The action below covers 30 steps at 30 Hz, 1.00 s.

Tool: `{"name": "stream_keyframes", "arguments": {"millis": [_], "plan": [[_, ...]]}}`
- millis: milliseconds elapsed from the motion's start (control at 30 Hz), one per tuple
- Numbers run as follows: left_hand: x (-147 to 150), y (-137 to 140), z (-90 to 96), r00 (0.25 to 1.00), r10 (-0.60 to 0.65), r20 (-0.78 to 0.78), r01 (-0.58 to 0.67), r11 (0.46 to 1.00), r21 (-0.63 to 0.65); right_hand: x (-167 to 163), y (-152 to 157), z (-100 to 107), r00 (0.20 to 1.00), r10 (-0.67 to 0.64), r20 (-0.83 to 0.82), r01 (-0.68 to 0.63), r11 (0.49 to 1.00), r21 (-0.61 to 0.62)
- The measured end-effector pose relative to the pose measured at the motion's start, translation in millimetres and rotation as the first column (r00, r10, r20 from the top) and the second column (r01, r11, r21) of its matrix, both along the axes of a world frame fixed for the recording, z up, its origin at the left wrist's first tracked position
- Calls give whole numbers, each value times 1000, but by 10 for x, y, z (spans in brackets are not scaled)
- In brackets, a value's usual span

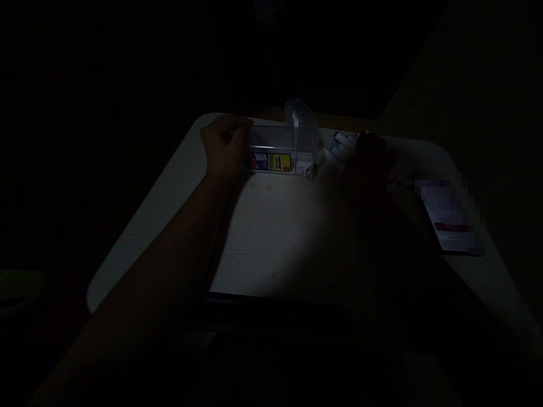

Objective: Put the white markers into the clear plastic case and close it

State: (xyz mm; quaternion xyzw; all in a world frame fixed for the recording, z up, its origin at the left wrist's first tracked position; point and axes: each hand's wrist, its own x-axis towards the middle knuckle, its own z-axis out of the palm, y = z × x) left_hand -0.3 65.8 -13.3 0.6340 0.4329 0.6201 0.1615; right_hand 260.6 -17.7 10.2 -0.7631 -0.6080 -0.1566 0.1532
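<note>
A clear plastic marker case (271, 138) lies on its side on the table, a yellow and dark blue label on its front and its lid raised at the right end. My left hand (224, 144) is closed around the left end of this case. Some white item, perhaps markers, shows at the case's right end. Just to the right, several white markers (343, 150) with coloured ends lie bunched beside my right hand (369, 164). Deep shadow covers that hand, and its fingers cannot be made out. Whether it grips the markers is unclear.
The pale wooden table (267, 232) has rounded corners. On its right side lies a phone (452, 220) with a lit, partly blurred screen. A dark bar (275, 314) runs along the near edge. A dim green object (21, 288) shows at far left. The surroundings are nearly black.
</note>
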Motion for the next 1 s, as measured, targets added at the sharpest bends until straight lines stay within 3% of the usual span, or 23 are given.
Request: {"name": "stream_keyframes", "arguments": {"millis": [233,367,433,533,633,700,867,1000], "plan": [[-16,30,-13,1000,-1,10,1,1000,6,-51,-1,62,996,76,-53,-83,984,-157],[10,-5,-11,1000,10,12,-11,1000,29,-62,10,107,983,170,-75,-174,984,-50],[25,-41,2,1000,10,25,-11,999,41,-112,14,122,950,306,-61,-306,952,6],[40,-84,36,999,24,29,-25,999,27,-219,37,87,861,507,-24,-508,862,-8],[41,-98,62,998,55,12,-55,998,-1,-289,76,10,776,630,-35,-631,776,3],[38,-95,67,998,62,6,-62,998,-7,-298,92,-19,749,662,-34,-662,749,6],[32,-78,57,999,42,3,-42,999,11,-300,59,35,804,595,1,-587,794,-160],[39,-82,68,998,52,23,-51,998,-40,-322,36,64,823,568,-14,-560,807,-185]]}}
